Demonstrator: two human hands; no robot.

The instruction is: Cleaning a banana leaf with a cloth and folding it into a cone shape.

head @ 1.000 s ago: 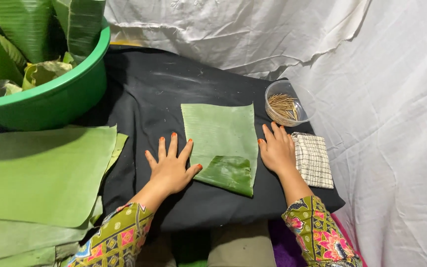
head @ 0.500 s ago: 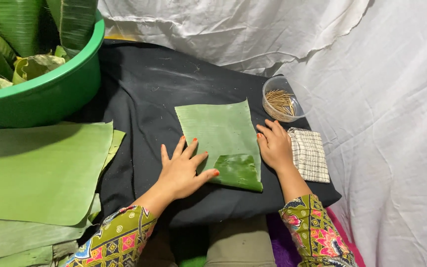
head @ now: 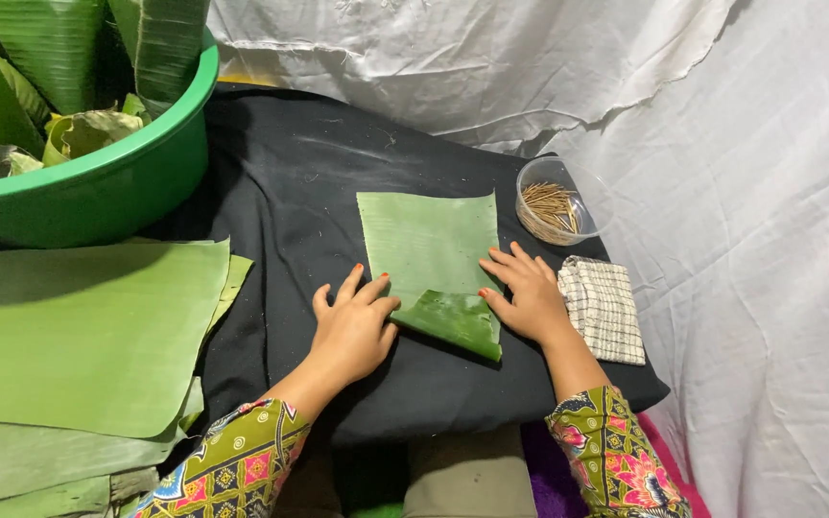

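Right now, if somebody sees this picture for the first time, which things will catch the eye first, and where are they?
In the middle, on the black cloth, lies a cut banana leaf piece with its near corner folded over; the left hand and right hand press flat on its near edge. At far left, a green plastic basin holds rolled leaves above a stack of large flat leaves. To the right sit a clear bowl of wooden picks and a checked cloth.

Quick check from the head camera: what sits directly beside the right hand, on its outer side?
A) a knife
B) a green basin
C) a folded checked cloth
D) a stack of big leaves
C: the folded checked cloth lies on the black mat just outside the right hand, below the clear bowl of small sticks.
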